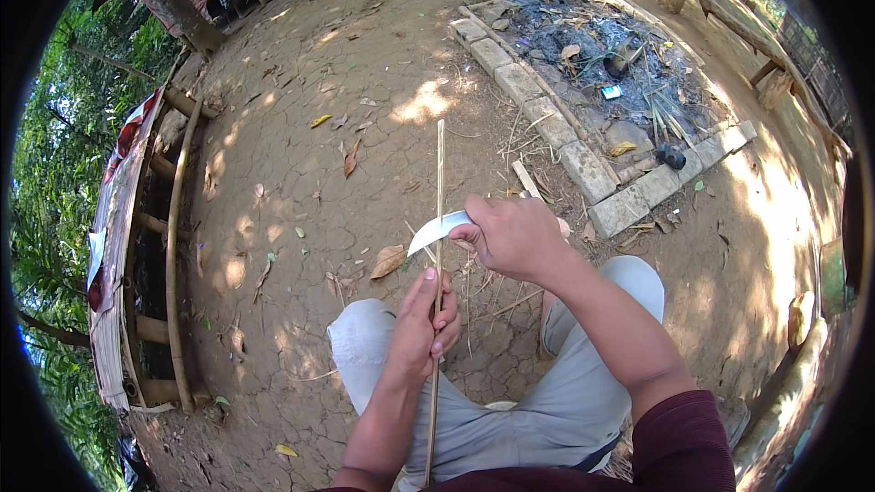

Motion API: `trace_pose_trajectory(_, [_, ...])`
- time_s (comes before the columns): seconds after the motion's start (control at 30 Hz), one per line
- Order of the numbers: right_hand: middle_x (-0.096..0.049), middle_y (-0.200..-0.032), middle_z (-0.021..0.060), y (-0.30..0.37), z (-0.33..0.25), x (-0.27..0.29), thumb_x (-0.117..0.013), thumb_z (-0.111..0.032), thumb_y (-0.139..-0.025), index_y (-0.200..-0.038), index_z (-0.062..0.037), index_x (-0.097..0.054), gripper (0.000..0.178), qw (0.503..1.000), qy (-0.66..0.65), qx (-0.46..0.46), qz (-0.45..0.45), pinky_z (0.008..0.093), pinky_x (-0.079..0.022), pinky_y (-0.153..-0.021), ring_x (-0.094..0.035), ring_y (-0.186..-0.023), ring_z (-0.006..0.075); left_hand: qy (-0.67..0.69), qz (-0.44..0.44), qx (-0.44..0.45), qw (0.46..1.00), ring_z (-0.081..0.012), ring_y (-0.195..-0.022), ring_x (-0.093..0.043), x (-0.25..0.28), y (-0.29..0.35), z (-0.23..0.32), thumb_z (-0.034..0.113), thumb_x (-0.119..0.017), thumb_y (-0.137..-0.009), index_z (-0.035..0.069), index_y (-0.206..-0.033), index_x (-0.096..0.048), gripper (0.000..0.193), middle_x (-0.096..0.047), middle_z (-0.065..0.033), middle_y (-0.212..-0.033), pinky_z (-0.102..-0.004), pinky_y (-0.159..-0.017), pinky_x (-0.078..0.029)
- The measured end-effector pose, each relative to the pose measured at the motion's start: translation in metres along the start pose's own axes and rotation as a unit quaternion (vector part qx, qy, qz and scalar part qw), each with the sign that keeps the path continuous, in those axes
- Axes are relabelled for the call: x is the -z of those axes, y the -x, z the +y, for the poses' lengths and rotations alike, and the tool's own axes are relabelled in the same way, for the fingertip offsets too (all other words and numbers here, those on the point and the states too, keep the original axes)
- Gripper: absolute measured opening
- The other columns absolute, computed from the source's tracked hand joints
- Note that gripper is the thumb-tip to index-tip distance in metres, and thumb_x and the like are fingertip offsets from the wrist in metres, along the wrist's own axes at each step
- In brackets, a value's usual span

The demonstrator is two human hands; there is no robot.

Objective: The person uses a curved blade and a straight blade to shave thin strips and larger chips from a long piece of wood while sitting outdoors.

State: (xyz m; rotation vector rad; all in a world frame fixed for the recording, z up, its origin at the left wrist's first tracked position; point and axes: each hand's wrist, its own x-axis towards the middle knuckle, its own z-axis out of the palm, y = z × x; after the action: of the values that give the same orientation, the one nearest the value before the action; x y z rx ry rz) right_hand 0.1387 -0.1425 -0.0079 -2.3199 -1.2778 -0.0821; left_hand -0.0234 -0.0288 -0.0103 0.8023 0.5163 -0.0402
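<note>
A long thin strip of bamboo or wood (441, 164) stands nearly upright in front of me, its lower end running down past my lap. My left hand (427, 321) is closed around it at about knee height. Above that, my right hand (518, 235) grips a knife whose handle is hidden in the fist. The curved pale blade (436, 232) points left and lies across the strip, against it as far as I can see. My grey trousers (519, 428) show below both hands.
Ahead to the right, concrete blocks (519, 84) border an ash-filled fire pit (583, 46). A bamboo bench or platform (173, 264) stands at the left. Dry leaves (388, 261) and thin wood shavings lie on the cracked earth. Logs (784, 401) line the right side.
</note>
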Motion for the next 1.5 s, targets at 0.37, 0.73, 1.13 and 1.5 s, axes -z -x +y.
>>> trace_pose_trajectory(0.37, [-0.063, -0.063, 0.0186, -0.037, 0.031, -0.012, -0.04, -0.052, -0.102, -0.085, -0.0067, -0.055, 0.051, 0.992, 0.031, -0.095, 0.077, 0.0512, -0.05, -0.055, -0.064, -0.062, 0.0426, -0.011, -0.015, 0.017, 1.0, -0.0063, -0.036, -0.029, 0.01, -0.002, -0.005, 0.038, -0.034, -0.109, 0.011, -0.099, -0.047, 0.032, -0.036, 0.0027, -0.057, -0.0216, -0.032, -0.023])
trace_pose_trajectory(0.73, [-0.062, -0.075, 0.0232, -0.013, 0.062, 0.034, -0.026, -0.067, -0.1, -0.091, 0.0022, -0.06, 0.077, 0.941, -0.165, -0.296, 0.01, 0.0476, -0.047, -0.074, -0.062, -0.077, 0.0377, -0.082, -0.004, -0.027, 0.996, -0.0069, -0.032, -0.03, 0.02, 0.005, -0.017, 0.04, -0.04, -0.106, 0.01, -0.09, -0.045, 0.034, -0.034, 0.0024, -0.053, -0.0228, -0.028, -0.022])
trace_pose_trajectory(1.13, [-0.056, -0.065, 0.0075, -0.022, 0.001, -0.026, -0.055, -0.055, -0.097, -0.086, 0.0003, -0.066, 0.058, 0.867, -0.458, -0.198, -0.004, 0.0344, -0.044, -0.058, -0.054, -0.061, 0.0154, -0.166, 0.003, -0.002, 0.986, -0.0092, -0.033, -0.034, -0.003, -0.001, -0.005, 0.052, -0.032, -0.106, 0.007, -0.097, -0.05, 0.049, -0.037, 0.0, -0.052, -0.0226, -0.031, -0.027])
trace_pose_trajectory(1.5, [-0.065, -0.069, 0.02, -0.083, -0.029, -0.034, -0.053, -0.051, -0.095, -0.086, 0.0039, -0.066, 0.057, 0.812, -0.517, -0.244, 0.119, 0.0442, -0.052, -0.068, -0.068, -0.068, 0.035, -0.06, -0.033, -0.078, 0.995, -0.0048, -0.035, -0.027, -0.009, -0.029, 0.036, 0.048, -0.039, -0.106, 0.008, -0.107, -0.05, 0.041, -0.037, 0.0021, -0.064, -0.0195, -0.029, -0.024])
